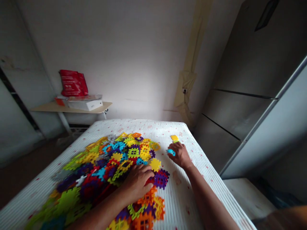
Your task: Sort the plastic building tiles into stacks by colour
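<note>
My right hand (180, 154) is closed on a light-blue plastic building piece (171, 152), low over the right side of the table. Just beyond its knuckles lie a yellow notched square piece (174, 138) and, partly hidden by the hand, a bit of a green one. My left hand (139, 179) rests over the near right part of a big pile of colourful interlocking pieces, its thumb apart from the curved fingers and nothing visibly gripped. Around its fingertips are a yellow piece (155, 164) and a purple window-shaped piece (161, 179); orange pieces (145, 222) lie below it.
The pile spreads across the left and middle of the table (199, 188), which has a white ribbed, dotted cover. A side table (45, 107) behind holds a red bag (73, 83) and a white box (87, 104). A tall grey refrigerator (230, 118) stands at the right.
</note>
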Demonstrator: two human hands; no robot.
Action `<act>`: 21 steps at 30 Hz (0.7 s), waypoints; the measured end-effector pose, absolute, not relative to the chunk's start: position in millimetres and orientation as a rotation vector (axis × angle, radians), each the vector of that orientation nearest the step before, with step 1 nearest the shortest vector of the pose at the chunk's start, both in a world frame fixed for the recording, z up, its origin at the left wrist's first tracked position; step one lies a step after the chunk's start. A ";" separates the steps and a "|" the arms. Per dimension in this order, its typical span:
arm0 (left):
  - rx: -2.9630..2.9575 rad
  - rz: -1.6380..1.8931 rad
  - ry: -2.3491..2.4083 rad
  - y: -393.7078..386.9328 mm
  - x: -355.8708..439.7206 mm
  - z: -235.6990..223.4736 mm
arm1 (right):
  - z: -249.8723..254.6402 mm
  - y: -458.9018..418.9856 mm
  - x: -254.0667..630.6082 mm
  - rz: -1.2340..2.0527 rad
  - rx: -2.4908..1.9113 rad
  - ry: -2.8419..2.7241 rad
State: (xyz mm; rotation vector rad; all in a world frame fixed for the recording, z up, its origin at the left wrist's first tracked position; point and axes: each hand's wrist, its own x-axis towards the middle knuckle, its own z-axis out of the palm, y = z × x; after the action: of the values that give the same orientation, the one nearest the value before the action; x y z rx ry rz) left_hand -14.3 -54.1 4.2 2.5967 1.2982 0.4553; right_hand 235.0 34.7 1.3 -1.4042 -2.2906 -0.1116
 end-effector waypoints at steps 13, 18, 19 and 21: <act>2.547 0.498 1.173 -52.0 -28.9 10.7 | -31.1 22.7 187.4 0.026 -1.223 -2.492; 2.514 0.470 1.218 -41.3 -37.4 20.3 | -30.8 24.6 191.2 0.091 -1.248 -2.459; 2.510 0.467 1.252 -37.5 -38.3 22.8 | -31.1 25.1 191.7 0.106 -1.252 -2.452; 2.521 0.457 1.315 -29.2 -38.2 27.3 | -32.2 26.0 192.3 0.130 -1.258 -2.438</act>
State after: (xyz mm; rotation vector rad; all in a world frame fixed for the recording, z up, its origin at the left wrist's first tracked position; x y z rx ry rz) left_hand -38.2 -29.2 27.3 2.5207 1.3153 0.4570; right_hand 192.3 26.0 -32.2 -1.2584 -2.4380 0.1298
